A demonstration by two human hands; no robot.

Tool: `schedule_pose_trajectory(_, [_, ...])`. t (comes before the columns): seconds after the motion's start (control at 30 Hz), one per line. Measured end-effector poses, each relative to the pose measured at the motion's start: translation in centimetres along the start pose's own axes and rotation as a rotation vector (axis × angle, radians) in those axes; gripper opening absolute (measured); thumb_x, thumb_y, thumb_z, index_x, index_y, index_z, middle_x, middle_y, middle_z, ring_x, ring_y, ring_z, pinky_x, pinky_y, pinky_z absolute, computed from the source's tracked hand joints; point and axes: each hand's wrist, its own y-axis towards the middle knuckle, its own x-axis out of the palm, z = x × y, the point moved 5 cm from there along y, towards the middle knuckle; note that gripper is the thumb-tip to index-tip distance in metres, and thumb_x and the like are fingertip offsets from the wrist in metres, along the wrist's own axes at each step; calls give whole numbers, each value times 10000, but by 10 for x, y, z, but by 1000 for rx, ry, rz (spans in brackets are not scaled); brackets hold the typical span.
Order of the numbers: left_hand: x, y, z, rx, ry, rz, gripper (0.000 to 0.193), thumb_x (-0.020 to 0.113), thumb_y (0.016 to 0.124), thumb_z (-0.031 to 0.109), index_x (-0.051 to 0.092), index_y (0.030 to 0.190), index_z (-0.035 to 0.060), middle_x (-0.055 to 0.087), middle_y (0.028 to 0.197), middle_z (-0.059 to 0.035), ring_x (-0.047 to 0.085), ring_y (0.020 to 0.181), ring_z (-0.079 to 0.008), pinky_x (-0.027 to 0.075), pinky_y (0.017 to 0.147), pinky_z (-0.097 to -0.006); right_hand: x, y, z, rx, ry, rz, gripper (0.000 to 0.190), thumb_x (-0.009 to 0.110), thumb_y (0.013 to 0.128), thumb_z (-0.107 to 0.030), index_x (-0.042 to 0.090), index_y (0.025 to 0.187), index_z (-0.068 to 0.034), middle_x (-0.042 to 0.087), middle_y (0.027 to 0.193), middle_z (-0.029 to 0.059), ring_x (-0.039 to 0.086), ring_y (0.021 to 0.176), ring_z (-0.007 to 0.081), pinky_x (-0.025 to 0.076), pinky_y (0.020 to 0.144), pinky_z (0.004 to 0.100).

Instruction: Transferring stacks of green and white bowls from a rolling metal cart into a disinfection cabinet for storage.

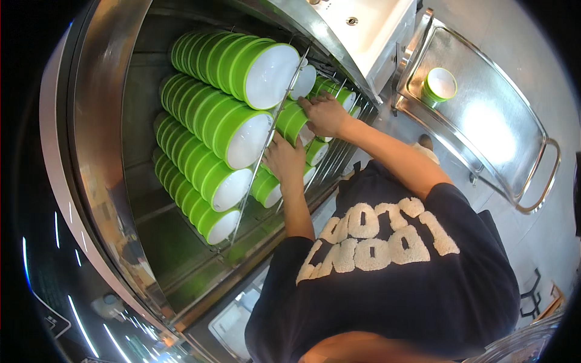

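Observation:
My left hand [287, 159] and my right hand [327, 113] are on either side of a short stack of green bowls [291, 121] with white insides. The stack lies on its side inside a stainless steel cabinet, and my fingers hold it around the sides. Long nested rows of larger green bowls [236, 129] lie beside my left hand, behind a thin metal rack rod [258, 165]. More green bowls [265, 187] lie below my left hand, and others [347, 97] sit just past my right hand. My fingertips are partly hidden among the bowls.
The cabinet's steel wall [102, 136] curves along the left, and its front ledge [227, 295] runs below my left arm. A white sink [372, 27] stands at the top. On the right is a steel trolley [494, 90] carrying a small stack of green bowls [439, 85].

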Motion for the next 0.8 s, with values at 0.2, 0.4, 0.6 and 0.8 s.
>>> schedule_pose_trajectory(0.2, [-11,0,18,-12,-100,-9,747,681,873,228,395,1505,-49,577,1393,-281,499,1344,-406,270,1164,-597,13,15,7,232,232,-218,715,689,757,-203,490,1403,27,713,851,251,716,846,419,553,868,490])
schedule_pose_trajectory(0.4, [-23,5,14,12,-277,61,528,615,916,225,541,1367,-38,635,1236,-333,605,1103,-522,473,943,-567,3,13,7,407,525,-66,573,690,832,-368,630,1173,88,723,916,286,720,872,439,570,804,493])
schedule_pose_trajectory(0.6, [-26,5,-2,-79,-388,64,481,539,985,349,632,1305,3,660,1232,-296,611,1118,-501,468,954,-554,-16,7,6,499,686,-162,642,662,859,-500,700,1074,104,713,978,316,708,977,429,554,891,465])
schedule_pose_trajectory(0.8, [-38,2,2,-41,-328,43,540,540,968,381,634,1331,-8,659,1280,-267,625,1149,-471,463,1004,-520,-21,8,2,372,416,-288,567,634,863,-421,698,1059,108,707,1042,324,695,1037,432,548,935,461])
